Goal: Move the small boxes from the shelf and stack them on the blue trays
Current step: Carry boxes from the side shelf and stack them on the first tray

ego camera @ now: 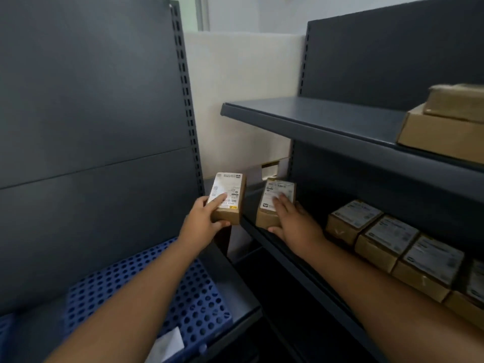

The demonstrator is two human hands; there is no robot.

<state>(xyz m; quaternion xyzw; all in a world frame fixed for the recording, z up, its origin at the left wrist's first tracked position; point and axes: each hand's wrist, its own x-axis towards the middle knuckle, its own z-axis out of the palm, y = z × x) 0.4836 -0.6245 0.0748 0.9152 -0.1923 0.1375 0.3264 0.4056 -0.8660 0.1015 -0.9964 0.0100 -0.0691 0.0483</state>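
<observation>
My left hand [200, 222] grips a small brown box with a white label [230, 195], held in the air between the two shelf units. My right hand [296, 224] is closed around a second labelled small box [275, 197] that rests at the left end of the right unit's middle shelf [264, 239]. Several more small labelled boxes [387, 239] stand in a row along that shelf to the right. A blue perforated tray [199, 297] lies on the left unit's low shelf, below my left forearm.
The upper shelf [314, 121] on the right carries two larger brown cartons [445, 127]. Dark back panels rise behind both units, with a white wall in the gap between them. A white slip of paper [167, 344] lies on the blue tray near its front edge.
</observation>
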